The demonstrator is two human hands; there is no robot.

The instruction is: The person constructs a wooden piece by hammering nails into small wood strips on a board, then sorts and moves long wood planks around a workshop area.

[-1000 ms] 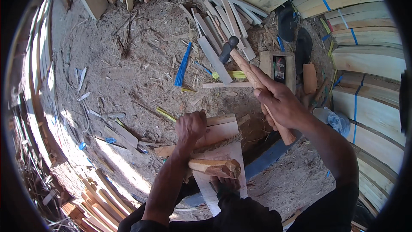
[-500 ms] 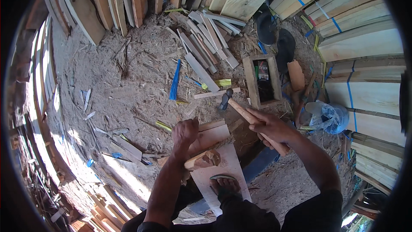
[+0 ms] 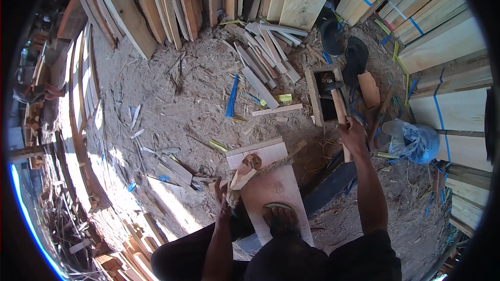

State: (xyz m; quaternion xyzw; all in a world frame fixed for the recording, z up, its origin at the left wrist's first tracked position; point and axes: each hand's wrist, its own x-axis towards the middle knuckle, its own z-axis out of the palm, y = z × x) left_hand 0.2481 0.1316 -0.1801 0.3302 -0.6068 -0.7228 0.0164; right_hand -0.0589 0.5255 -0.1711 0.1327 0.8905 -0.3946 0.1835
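My right hand (image 3: pixel 352 134) grips the wooden handle of a hammer (image 3: pixel 337 103), whose dark head lies over a wooden box (image 3: pixel 313 97) holding dark items. My left hand (image 3: pixel 224 200) is low at the left, fingers loosely extended, beside a short chunky wood piece (image 3: pixel 246 169) and some rope (image 3: pixel 272 166). These lie across a pale board (image 3: pixel 261 193) with a batten (image 3: pixel 255 148) at its far end. My foot (image 3: pixel 280 217), in a sandal, presses on the board.
Upright planks (image 3: pixel 187 5) and strapped stacks (image 3: pixel 442 109) line the sides. Loose slats (image 3: pixel 263 62), blue strips (image 3: pixel 232 96), a pair of dark footwear (image 3: pixel 355 54) and a plastic-covered container (image 3: pixel 419 143) lie around on dirt. Another person's hand (image 3: pixel 52 93) shows at the far left.
My right hand has carried the hammer rightward from over the middle to the wooden box. My left hand has moved down and back from the top of the board, its fingers loosening.
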